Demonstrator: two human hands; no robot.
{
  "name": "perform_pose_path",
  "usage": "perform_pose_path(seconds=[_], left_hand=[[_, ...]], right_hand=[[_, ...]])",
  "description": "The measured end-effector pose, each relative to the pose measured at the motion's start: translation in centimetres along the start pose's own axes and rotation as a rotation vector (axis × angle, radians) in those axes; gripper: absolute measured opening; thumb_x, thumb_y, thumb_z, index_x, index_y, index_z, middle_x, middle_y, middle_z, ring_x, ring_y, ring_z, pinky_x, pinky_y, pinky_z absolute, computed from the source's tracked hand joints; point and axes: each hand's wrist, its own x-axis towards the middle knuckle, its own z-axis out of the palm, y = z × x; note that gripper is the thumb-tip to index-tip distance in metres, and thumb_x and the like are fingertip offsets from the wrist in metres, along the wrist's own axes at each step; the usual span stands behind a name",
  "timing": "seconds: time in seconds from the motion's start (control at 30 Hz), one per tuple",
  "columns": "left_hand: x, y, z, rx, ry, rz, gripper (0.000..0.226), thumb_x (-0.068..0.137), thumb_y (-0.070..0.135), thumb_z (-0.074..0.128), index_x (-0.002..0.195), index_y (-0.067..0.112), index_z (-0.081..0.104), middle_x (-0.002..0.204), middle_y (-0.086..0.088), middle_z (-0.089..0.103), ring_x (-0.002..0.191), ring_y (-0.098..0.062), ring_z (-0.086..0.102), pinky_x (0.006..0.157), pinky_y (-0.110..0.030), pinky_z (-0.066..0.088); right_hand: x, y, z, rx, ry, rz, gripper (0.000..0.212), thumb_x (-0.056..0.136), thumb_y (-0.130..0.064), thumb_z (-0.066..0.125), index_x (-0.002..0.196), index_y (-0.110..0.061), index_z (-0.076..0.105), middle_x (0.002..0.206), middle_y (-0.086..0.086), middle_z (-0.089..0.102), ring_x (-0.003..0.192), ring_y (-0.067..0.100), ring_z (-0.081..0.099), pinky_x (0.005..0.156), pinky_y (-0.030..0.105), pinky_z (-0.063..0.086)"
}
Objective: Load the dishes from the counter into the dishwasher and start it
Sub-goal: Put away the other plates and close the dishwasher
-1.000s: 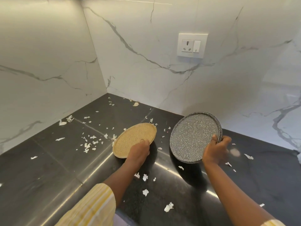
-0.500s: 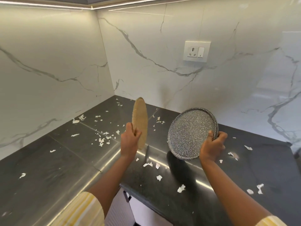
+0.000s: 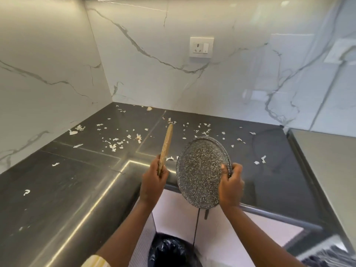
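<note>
My left hand (image 3: 154, 176) grips the lower edge of a tan speckled plate (image 3: 167, 143), held upright and seen edge-on above the counter's front edge. My right hand (image 3: 231, 182) grips the right rim of a dark grey speckled plate (image 3: 200, 170), tilted up with its face towards me. Both plates are off the black counter (image 3: 57, 189). No dishwasher is in view.
White scraps (image 3: 115, 143) litter the black corner counter. Marble walls rise behind, with a wall socket (image 3: 201, 47). Below the counter edge sits a bin lined with a black bag (image 3: 171, 251). A grey surface (image 3: 327, 160) adjoins at the right.
Both plates were lifted off the counter and drawn back towards me. The tan plate went from lying flat to upright. The view has pulled back, showing the bin below.
</note>
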Motion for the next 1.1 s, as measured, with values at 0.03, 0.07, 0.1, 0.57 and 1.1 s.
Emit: perform_pose_path(seconds=[0.03,0.07,0.1,0.57,1.1], left_hand=[[-0.9,0.4,0.0,-0.021,-0.005,0.009,0.016,0.082,-0.004,0.063,0.096,-0.007,0.057,0.053,0.019,0.031,0.052,0.003,0.052,0.042,-0.001,0.031],[-1.7,0.8,-0.1,-0.040,-0.011,0.006,0.015,0.083,-0.004,0.062,0.097,-0.008,0.056,0.054,0.018,0.032,0.051,0.003,0.051,0.041,-0.002,0.032],[-2.4,1.3,-0.2,-0.050,-0.017,0.000,0.014,0.084,-0.003,0.061,0.097,-0.008,0.055,0.054,0.017,0.033,0.047,0.000,0.048,0.040,-0.004,0.033],[-18.3,9.5,0.9,0.020,-0.027,-0.090,0.017,0.085,-0.004,0.059,0.101,-0.006,0.055,0.058,0.008,0.043,0.040,-0.001,0.034,0.036,-0.013,0.034],[-41.0,18.8,0.0,0.398,-0.389,-0.218,0.024,0.088,0.014,0.058,0.108,0.000,0.055,0.064,-0.015,0.063,0.051,-0.036,0.059,0.047,-0.027,0.033]], right_hand=[[-0.7,0.0,-0.9,-0.015,-0.015,-0.028,0.016,0.093,-0.014,0.056,0.097,0.000,0.053,0.064,-0.001,0.050,0.048,0.011,0.042,0.044,0.016,0.025],[-1.3,0.1,-1.7,-0.024,-0.036,-0.056,0.016,0.092,-0.012,0.056,0.097,0.002,0.053,0.065,0.000,0.051,0.048,0.011,0.043,0.045,0.014,0.026],[-1.8,0.1,-2.5,-0.029,-0.060,-0.081,0.016,0.092,-0.011,0.056,0.097,0.004,0.053,0.065,0.002,0.052,0.050,0.015,0.046,0.046,0.014,0.027],[-8.3,4.9,-15.1,-0.039,-0.319,-0.153,0.020,0.095,-0.016,0.050,0.104,0.002,0.052,0.074,0.018,0.064,0.062,0.033,0.061,0.056,0.042,0.050],[-19.4,15.4,-33.6,-0.202,-0.427,0.040,0.023,0.097,-0.020,0.048,0.108,0.000,0.048,0.063,-0.003,0.048,0.051,0.015,0.047,0.043,0.018,0.033]])
